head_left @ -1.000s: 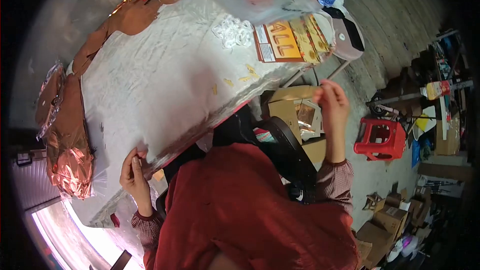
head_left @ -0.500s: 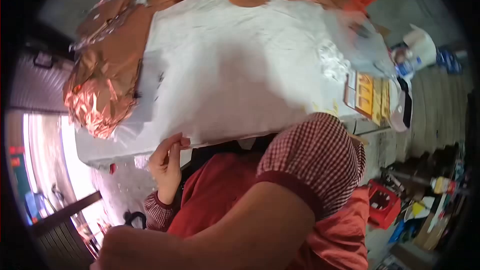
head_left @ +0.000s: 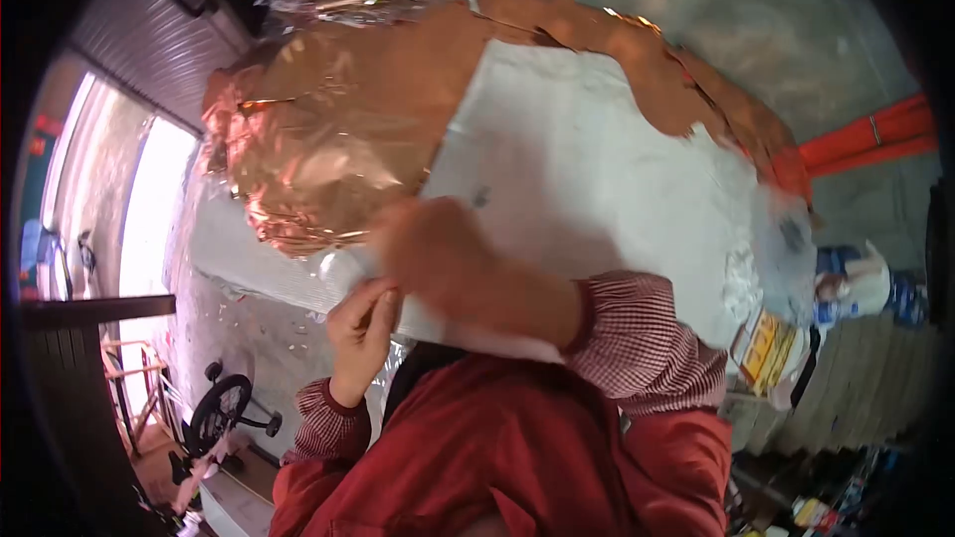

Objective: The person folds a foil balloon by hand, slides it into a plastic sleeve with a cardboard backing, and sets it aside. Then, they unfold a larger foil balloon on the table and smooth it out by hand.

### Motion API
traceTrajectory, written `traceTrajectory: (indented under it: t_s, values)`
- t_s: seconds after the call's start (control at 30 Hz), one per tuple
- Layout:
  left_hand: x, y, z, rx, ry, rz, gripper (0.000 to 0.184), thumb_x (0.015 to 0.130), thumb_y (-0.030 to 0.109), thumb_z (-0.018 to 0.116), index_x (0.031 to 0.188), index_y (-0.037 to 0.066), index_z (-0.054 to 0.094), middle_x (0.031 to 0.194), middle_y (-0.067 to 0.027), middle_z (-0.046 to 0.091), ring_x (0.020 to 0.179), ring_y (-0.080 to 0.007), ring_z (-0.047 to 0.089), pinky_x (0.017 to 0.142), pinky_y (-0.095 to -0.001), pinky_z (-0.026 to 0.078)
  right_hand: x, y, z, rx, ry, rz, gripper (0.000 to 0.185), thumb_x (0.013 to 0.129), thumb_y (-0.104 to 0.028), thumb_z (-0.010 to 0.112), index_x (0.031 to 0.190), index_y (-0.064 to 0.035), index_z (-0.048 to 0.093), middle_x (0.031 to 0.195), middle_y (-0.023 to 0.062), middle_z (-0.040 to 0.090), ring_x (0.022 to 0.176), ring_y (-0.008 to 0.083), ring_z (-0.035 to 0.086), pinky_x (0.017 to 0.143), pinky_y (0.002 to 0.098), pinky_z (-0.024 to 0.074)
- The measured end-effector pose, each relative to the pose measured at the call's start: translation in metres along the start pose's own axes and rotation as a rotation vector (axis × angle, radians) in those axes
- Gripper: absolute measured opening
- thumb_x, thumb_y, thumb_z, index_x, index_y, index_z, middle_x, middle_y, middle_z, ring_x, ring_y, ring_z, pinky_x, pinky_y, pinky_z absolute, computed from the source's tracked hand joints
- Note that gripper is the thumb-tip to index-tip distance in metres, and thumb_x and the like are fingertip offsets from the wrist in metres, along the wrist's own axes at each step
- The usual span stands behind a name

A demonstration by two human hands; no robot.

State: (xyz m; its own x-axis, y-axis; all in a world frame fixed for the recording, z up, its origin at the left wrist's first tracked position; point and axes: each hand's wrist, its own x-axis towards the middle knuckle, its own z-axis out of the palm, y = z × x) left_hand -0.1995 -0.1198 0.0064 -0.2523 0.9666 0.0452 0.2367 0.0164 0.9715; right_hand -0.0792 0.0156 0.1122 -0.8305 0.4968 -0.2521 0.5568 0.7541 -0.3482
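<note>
Left hand (head_left: 360, 333) is pressing fingers together; right hand (head_left: 430, 247) is blurring, fingers unreadable; copper-coloured foil (head_left: 343, 149) is looking light, slippery, best edge-held.

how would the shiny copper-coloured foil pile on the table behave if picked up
The shiny copper-coloured foil pile would probably sag and shift, as its surface looks thin and crinkled. Its glossy sheen suggests it could be slippery. The ragged, creased lower edge hints it may crumple easily.

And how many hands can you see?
2. The left hand is by the near edge of the white-topped table; the right hand, blurred, is just up and right of it in the picture. I see no others.
</note>
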Motion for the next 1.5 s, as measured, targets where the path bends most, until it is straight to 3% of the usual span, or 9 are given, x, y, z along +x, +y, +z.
traceTrajectory:
  t_s: [0.03, 0.2, 0.4, 0.5, 0.8, 0.97, 1.2, 1.3, 1.5]
  values:
    - [0.009, 0.010, 0.000, 0.020, 0.031, 0.063, 0.016, 0.089, 0.000, 0.058, 0.103, -0.001, 0.066, 0.093, -0.0096, 0.068, 0.079, -0.0173, 0.063, 0.071, -0.0280, 0.049, 0.016, 0.035, 0.050, -0.029, 0.446, -0.025, 0.020, 0.078, -0.023, 0.065, 0.073, -0.0055, 0.058, 0.083, 0.0070, 0.063, 0.077, 0.0288, 0.064, 0.065, 0.0357, 0.0517]
    - [0.050, 0.004, -0.029, 0.314, 0.140, 0.291, 0.021, 0.087, 0.001, 0.059, 0.107, -0.001, 0.065, 0.102, -0.0149, 0.065, 0.097, -0.0276, 0.062, 0.084, -0.0339, 0.048, 0.073, 0.074, 0.056, 0.115, 0.786, -0.298, 0.047, 0.070, -0.026, 0.074, 0.109, -0.0034, 0.061, 0.107, 0.0135, 0.057, 0.103, 0.0320, 0.055, 0.089, 0.0415, 0.0456]
    - [0.073, -0.014, -0.059, 0.445, 0.327, 0.248, 0.049, 0.083, 0.006, 0.063, 0.130, 0.003, 0.049, 0.132, -0.0191, 0.049, 0.125, -0.0342, 0.046, 0.104, -0.0415, 0.037, 0.133, 0.078, 0.069, 0.306, 0.757, -0.283, 0.046, 0.069, -0.022, 0.076, 0.110, -0.0070, 0.061, 0.106, 0.0114, 0.056, 0.103, 0.0310, 0.052, 0.088, 0.0410, 0.0426]
    - [0.069, -0.014, -0.068, 0.460, 0.342, 0.287, 0.040, 0.084, 0.005, 0.062, 0.123, 0.001, 0.054, 0.125, -0.0179, 0.055, 0.122, -0.0345, 0.049, 0.103, -0.0406, 0.038, 0.140, 0.086, 0.075, 0.459, 0.708, -0.167, 0.020, 0.075, -0.016, 0.071, 0.090, -0.0044, 0.064, 0.089, 0.0116, 0.059, 0.093, 0.0311, 0.054, 0.084, 0.0406, 0.0421]
    - [0.125, -0.006, -0.057, 0.746, 0.058, 0.550, 0.012, 0.083, 0.007, 0.062, 0.090, -0.002, 0.063, 0.106, -0.0171, 0.059, 0.105, -0.0358, 0.055, 0.089, -0.0432, 0.045, 0.139, 0.095, 0.062, 0.772, 0.639, -0.159, 0.022, 0.085, -0.021, 0.059, 0.084, 0.0003, 0.065, 0.080, 0.0162, 0.059, 0.077, 0.0350, 0.057, 0.074, 0.0430, 0.0453]
    - [0.142, -0.027, -0.062, 1.068, 0.057, 0.380, 0.037, 0.080, 0.018, 0.065, 0.112, 0.001, 0.057, 0.123, -0.0185, 0.048, 0.117, -0.0337, 0.047, 0.095, -0.0452, 0.040, 0.020, 0.105, 0.022, 0.043, 0.679, -0.111, 0.015, 0.086, -0.013, 0.057, 0.078, -0.0015, 0.063, 0.083, 0.0123, 0.060, 0.081, 0.0296, 0.057, 0.075, 0.0405, 0.0436]
    - [0.152, -0.012, -0.059, 1.023, 0.092, 0.500, 0.044, 0.081, 0.020, 0.066, 0.120, 0.004, 0.054, 0.120, -0.0166, 0.054, 0.104, -0.0368, 0.056, 0.086, -0.0441, 0.048, -0.168, 0.079, 0.050, 0.127, 0.178, 0.525, 0.022, 0.087, -0.021, 0.062, 0.101, -0.0048, 0.067, 0.102, 0.0119, 0.061, 0.105, 0.0321, 0.054, 0.087, 0.0419, 0.0448]
    - [0.145, 0.031, -0.053, 0.901, 0.001, 0.321, 0.037, 0.085, 0.021, 0.063, 0.116, 0.001, 0.056, 0.107, -0.0176, 0.062, 0.092, -0.0375, 0.061, 0.080, -0.0426, 0.051, -0.200, 0.080, 0.079, 0.345, 0.408, 0.509, 0.033, 0.088, -0.025, 0.062, 0.114, -0.0051, 0.063, 0.117, 0.0155, 0.058, 0.114, 0.0347, 0.051, 0.095, 0.0421, 0.0427]
    - [0.097, 0.053, 0.016, 0.642, -0.071, 0.608, 0.055, 0.075, 0.025, 0.075, 0.122, 0.002, 0.056, 0.101, -0.0160, 0.063, 0.089, -0.0340, 0.062, 0.073, -0.0413, 0.051, -0.217, 0.113, 0.132, 0.132, 0.615, 0.479, 0.047, 0.087, -0.022, 0.063, 0.131, -0.0076, 0.053, 0.138, 0.0173, 0.046, 0.127, 0.0360, 0.042, 0.106, 0.0431, 0.0349]
